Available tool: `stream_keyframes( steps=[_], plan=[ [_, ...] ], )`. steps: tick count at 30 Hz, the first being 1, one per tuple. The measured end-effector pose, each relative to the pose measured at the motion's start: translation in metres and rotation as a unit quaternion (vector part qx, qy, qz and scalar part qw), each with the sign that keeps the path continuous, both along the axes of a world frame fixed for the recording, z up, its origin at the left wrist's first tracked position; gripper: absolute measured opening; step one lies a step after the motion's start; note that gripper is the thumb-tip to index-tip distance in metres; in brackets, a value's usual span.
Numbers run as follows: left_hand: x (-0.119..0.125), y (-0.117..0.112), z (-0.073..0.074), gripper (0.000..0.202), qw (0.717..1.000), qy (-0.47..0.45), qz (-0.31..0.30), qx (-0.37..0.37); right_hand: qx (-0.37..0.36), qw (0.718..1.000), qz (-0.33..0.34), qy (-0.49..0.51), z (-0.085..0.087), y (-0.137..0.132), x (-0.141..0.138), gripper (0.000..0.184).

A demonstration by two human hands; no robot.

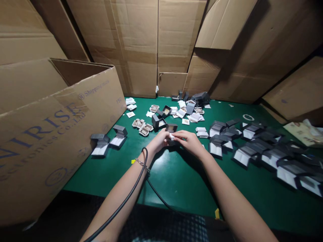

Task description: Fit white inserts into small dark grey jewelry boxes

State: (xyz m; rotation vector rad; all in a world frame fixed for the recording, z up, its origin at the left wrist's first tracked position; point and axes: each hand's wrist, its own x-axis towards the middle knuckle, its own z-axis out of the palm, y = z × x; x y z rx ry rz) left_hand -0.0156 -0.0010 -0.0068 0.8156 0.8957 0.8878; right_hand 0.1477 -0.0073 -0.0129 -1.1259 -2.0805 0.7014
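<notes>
My left hand (159, 140) is closed around the side of a small dark jewelry box (171, 128), whose lid stands open. Inside the box a white insert (172, 137) shows between my fingers. My right hand (188, 141) reaches in from the other side, with its fingertips pressed together on that insert. Just beyond my left hand sit another open dark box (158, 122) and some beige inserts (145, 129). White padded pieces (202, 132) lie to the right of my right hand. The fingers partly hide the held box.
Several open dark boxes with white linings (252, 153) cover the right of the green table (176, 181). Two more (118, 136) stand at left, beside a large carton (96, 97). Loose inserts and papers (194, 117) lie at the back. A black cable (131, 195) crosses my left forearm.
</notes>
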Motion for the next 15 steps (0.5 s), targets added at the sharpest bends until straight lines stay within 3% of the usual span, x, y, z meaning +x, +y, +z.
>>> stream_keyframes(
  steps=[5, 9, 15],
  plan=[
    [-0.0005, 0.0015, -0.0023, 0.026, 0.999, 0.0, 0.024, -0.025, -0.082, 0.996, 0.002, 0.046, 0.0023, 0.0015, 0.0039, 0.026],
    [0.0009, 0.0023, -0.0048, 0.016, 0.999, 0.023, 0.032, -0.034, -0.095, 0.993, 0.004, 0.065, 0.0018, 0.0022, 0.0036, 0.023],
    [0.0019, 0.0009, -0.0044, 0.027, 0.999, 0.036, 0.031, -0.011, -0.109, 0.99, -0.034, 0.08, -0.0013, 0.0034, 0.0035, 0.018]
  ],
)
